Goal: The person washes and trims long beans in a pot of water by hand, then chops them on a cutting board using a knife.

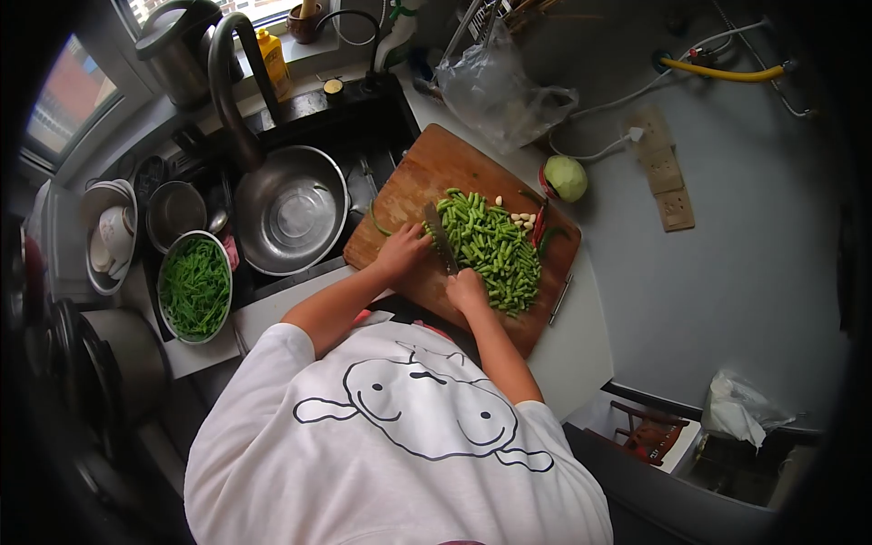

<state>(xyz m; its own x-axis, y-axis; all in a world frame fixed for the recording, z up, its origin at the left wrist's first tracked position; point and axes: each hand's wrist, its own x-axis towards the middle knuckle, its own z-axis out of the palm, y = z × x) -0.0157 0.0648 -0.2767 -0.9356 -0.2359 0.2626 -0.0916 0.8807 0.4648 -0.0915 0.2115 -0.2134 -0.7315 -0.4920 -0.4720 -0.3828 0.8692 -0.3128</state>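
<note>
A wooden cutting board (413,182) lies at an angle on the counter, with a pile of chopped green beans (490,250) on it. My right hand (467,289) is closed around the handle of a knife (441,240), whose blade stands at the left edge of the pile. Left of the blade, my left hand (405,249) has its fingers bent over a few green pieces at the knife. Garlic cloves (524,220) and red chilies (540,223) lie at the pile's right side.
Left of the board is a sink holding a metal basin (291,210) under a faucet (227,100). A bowl of cut greens (194,287) stands nearer, beside a metal pot (176,216). A plastic bag (504,91) and a pale green round vegetable (565,178) are behind the board.
</note>
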